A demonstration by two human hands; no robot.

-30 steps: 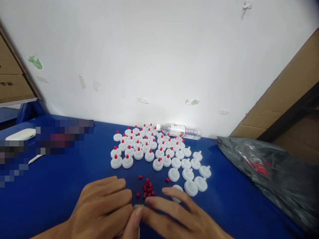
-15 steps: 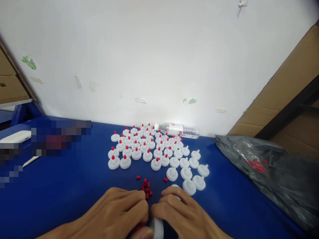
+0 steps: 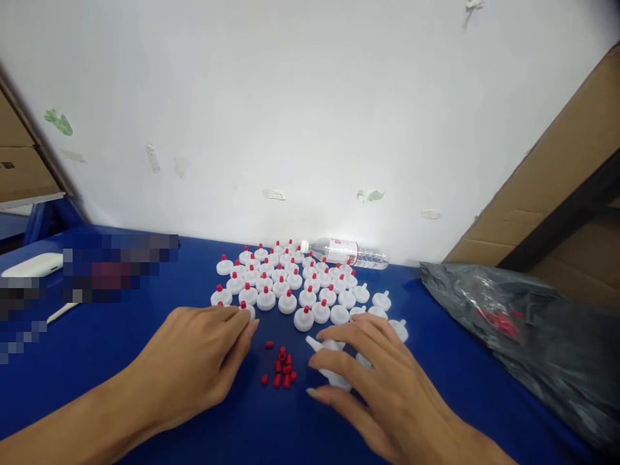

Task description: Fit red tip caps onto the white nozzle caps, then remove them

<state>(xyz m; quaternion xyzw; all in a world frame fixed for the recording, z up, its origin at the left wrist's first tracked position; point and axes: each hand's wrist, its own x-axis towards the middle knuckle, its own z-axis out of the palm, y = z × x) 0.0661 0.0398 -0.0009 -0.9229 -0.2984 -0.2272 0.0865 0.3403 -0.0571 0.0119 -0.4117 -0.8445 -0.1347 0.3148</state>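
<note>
My left hand (image 3: 203, 358) lies palm down on the blue table (image 3: 121, 361), fingers curved and pressed together. Its fingertips touch the front-left edge of the group of white caps with red tips (image 3: 288, 284). What is under those fingers is hidden. My right hand (image 3: 372, 378) reaches over the bare white caps (image 3: 382, 300) at the front right. Its fingers close round one white cap (image 3: 325, 352) whose bare nozzle points left. Between the hands lies a small heap of loose red tips (image 3: 281, 371).
A clear plastic bottle (image 3: 349, 253) lies against the white wall behind the caps. At the right, a dark plastic bag (image 3: 523, 329) holding red pieces sits in front of cardboard boxes (image 3: 557, 194). A white object (image 3: 31, 265) lies at the far left.
The hands were pressed together near the table's front edge. Now they are apart: the left has gone forward-left to the capped pieces, the right forward-right onto the bare white caps.
</note>
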